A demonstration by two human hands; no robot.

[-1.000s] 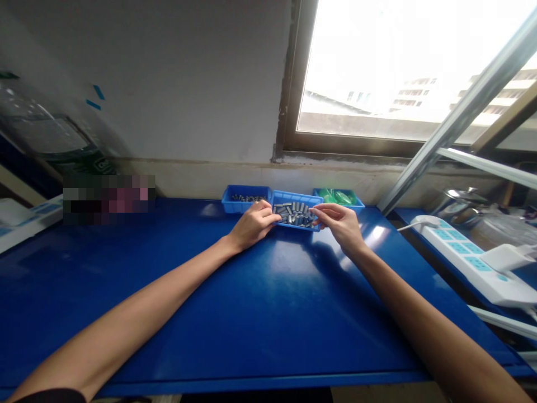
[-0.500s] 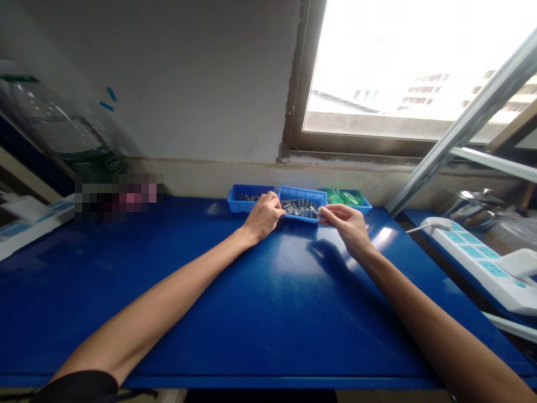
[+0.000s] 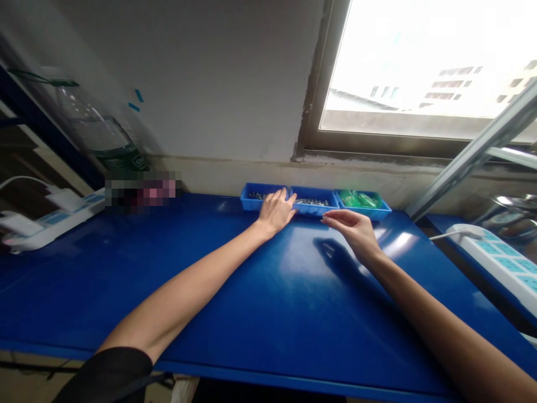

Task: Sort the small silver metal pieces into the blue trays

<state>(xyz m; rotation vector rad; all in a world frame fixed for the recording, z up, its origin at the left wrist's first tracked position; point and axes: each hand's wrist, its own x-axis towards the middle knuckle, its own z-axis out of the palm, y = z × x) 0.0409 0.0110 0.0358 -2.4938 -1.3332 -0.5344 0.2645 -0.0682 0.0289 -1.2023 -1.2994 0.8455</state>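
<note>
Three small blue trays stand in a row against the wall. The left tray (image 3: 251, 205) holds small dark parts, the middle tray (image 3: 319, 210) holds grey metal pieces (image 3: 314, 201), and the right tray (image 3: 380, 213) holds green bags (image 3: 356, 197). My left hand (image 3: 276, 211) lies with fingers stretched out over the rims where the left and middle trays meet, holding nothing. My right hand (image 3: 354, 230) hovers over the blue table (image 3: 268, 291) just in front of the middle tray. Its fingertips are pressed together, and anything between them is too small to make out.
One white power strip (image 3: 497, 263) lies at the right and another (image 3: 39, 224) at the left. A clear plastic bottle (image 3: 100, 134) leans by the wall on the left. A slanted metal bar (image 3: 470, 162) rises at the right under the window.
The middle tray has gone back into line with the other two at the wall. My left hand has let go of it and spread its fingers. My right hand has drawn back off the tray.
</note>
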